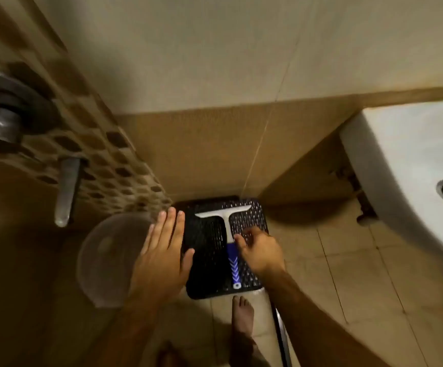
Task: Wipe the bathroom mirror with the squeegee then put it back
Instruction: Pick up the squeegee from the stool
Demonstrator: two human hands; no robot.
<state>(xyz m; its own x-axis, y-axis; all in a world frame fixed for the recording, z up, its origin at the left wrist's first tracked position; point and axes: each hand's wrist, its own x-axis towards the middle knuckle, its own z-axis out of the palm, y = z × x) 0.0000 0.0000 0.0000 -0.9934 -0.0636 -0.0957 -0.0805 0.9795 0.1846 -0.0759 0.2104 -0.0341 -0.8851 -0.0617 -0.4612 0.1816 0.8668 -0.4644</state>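
Note:
A squeegee (227, 223) with a white blade and neck and a blue patterned handle lies flat on a black ribbed mat (207, 260) on the floor, in the corner below me. My right hand (260, 254) hovers just to the right of the handle, fingers loosely curled, one fingertip at the white neck; it holds nothing. Left of the mat, my left hand (162, 258) is flat with its fingers spread. No mirror is in view.
A white basin (405, 165) juts out at the right. A metal tap fitting (0, 120) and lever (66, 189) stick out of the mosaic wall at left. A clear round bowl (104, 258) sits under my left hand. My bare foot (243, 313) stands below the mat.

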